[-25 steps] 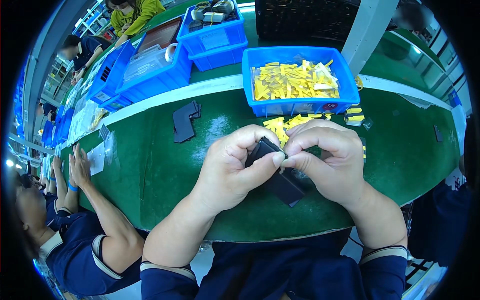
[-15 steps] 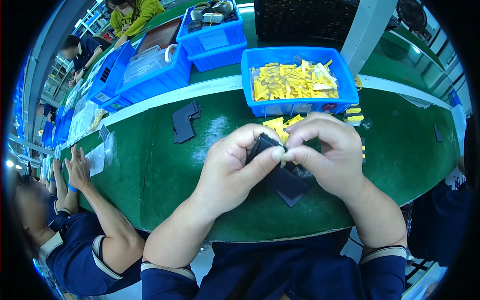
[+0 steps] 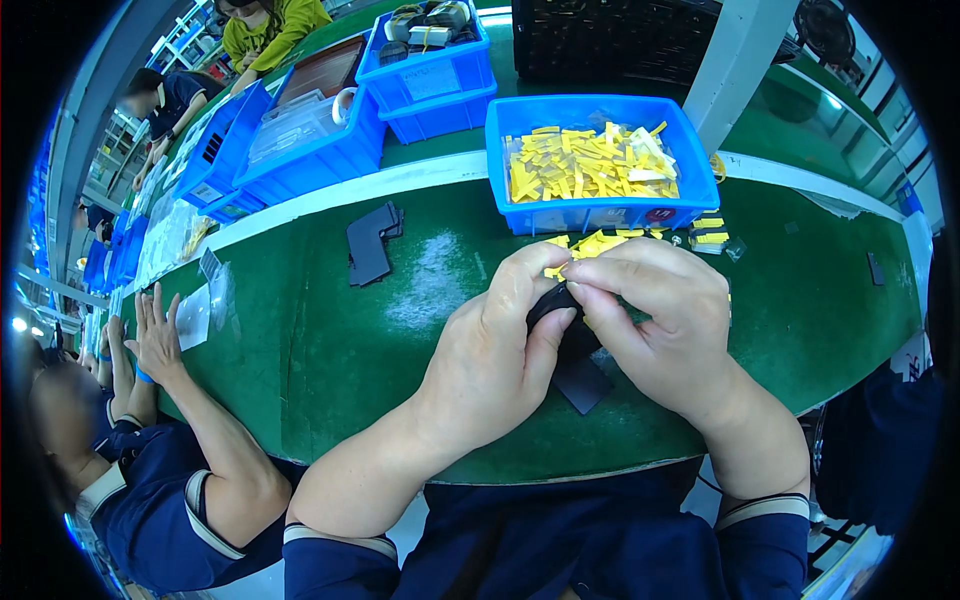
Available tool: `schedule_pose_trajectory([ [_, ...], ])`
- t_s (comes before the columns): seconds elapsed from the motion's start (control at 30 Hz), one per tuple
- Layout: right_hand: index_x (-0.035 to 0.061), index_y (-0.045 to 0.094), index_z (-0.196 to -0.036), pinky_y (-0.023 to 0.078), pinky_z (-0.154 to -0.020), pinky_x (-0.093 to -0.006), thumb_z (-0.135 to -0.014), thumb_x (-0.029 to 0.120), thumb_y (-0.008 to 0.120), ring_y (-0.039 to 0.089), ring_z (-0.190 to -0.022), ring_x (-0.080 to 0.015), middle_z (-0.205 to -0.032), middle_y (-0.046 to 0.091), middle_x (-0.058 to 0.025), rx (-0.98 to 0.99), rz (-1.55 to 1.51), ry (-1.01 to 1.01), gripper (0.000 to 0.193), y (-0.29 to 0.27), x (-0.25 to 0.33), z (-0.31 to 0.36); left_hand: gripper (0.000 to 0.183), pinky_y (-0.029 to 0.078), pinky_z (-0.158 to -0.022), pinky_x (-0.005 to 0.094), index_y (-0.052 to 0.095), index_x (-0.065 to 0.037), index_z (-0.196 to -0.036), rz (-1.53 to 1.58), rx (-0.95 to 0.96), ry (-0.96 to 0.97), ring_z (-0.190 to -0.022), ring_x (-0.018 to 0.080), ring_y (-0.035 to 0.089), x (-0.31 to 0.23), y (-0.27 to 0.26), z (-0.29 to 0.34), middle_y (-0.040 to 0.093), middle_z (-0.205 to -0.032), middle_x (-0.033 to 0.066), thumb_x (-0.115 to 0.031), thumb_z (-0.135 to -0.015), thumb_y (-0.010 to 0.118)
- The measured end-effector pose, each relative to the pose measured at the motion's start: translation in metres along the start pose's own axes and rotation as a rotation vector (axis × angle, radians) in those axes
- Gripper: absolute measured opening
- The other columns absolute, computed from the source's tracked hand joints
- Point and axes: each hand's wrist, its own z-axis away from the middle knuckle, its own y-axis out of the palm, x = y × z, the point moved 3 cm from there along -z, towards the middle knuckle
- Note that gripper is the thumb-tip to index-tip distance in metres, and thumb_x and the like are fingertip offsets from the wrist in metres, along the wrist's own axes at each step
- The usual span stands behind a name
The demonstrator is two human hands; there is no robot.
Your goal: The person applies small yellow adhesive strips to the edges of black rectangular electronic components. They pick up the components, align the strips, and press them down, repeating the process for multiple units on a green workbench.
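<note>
My left hand [image 3: 495, 345] is closed round a small black flat piece [image 3: 552, 303], thumb on its near side, fingers behind. My right hand [image 3: 655, 325] pinches with thumb and forefinger at the upper edge of that piece, against my left fingertips. What lies in this pinch is too small to make out. Below my hands another dark flat piece [image 3: 583, 385] rests on the green table [image 3: 340, 390]. Just beyond my fingers lie loose yellow strips [image 3: 600, 243], partly hidden by my hands. A small stack of black angled pieces [image 3: 372, 245] sits farther left.
A blue bin [image 3: 605, 213] of yellow strips stands behind my hands. More blue bins [image 3: 425, 85] are at the back left. A white post [image 3: 740, 75] rises at the right. At the left, a co-worker's hand [image 3: 155, 340] is over the table beside a clear bag [image 3: 222, 300].
My left hand has shifted right and turned, tilting the black piece so less of it shows. Both hands' fingertips remain together at its upper edge.
</note>
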Motion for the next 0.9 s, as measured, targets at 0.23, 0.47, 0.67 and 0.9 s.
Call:
schedule_pose_trajectory([
  [0.23,0.0035,0.066,-0.083,0.048,-0.055,-0.0353,-0.072,0.003,0.069,0.062,-0.063,-0.0265,-0.073,0.063,-0.0101,-0.010,-0.012,0.042,0.012,0.001,0.001,0.000,0.045,0.052,-0.069,0.0409,0.039,-0.001,-0.122,0.002,-0.003,0.029,-0.085,0.0378,0.065,-0.001,0.002,0.001,0.061,-0.098,0.0211,0.006,-0.081,0.059],
  [0.47,0.0023,0.062,-0.084,0.048,-0.057,-0.0363,-0.072,0.002,0.067,0.061,-0.066,-0.0279,-0.075,0.061,-0.0110,-0.025,-0.001,0.070,0.013,0.005,0.004,0.001,0.044,0.052,-0.068,0.0404,0.041,0.000,-0.120,0.003,-0.065,0.079,-0.084,0.0373,0.064,-0.003,0.002,0.000,0.061,-0.097,0.0205,0.007,-0.081,0.059],
  [0.67,0.0005,0.060,-0.084,0.048,-0.058,-0.0367,-0.073,0.000,0.065,0.059,-0.065,-0.0282,-0.075,0.058,-0.0117,-0.030,-0.027,0.116,0.012,0.006,-0.001,0.001,0.027,0.052,-0.069,0.0298,0.055,0.002,-0.106,-0.152,-0.088,0.044,-0.081,0.0247,0.067,-0.002,-0.002,0.001,0.064,-0.095,0.0151,0.003,-0.080,0.064],
  [0.9,0.0000,0.059,-0.085,0.047,-0.057,-0.0364,-0.073,-0.001,0.063,0.059,-0.065,-0.0277,-0.074,0.057,-0.0117,-0.010,-0.048,0.145,0.013,0.008,0.001,0.002,0.019,0.051,-0.054,0.0350,0.055,0.000,-0.093,-0.358,-0.136,0.241,-0.062,0.0268,0.063,-0.005,-0.008,-0.002,0.063,-0.074,0.0120,-0.002,-0.078,0.067],
])
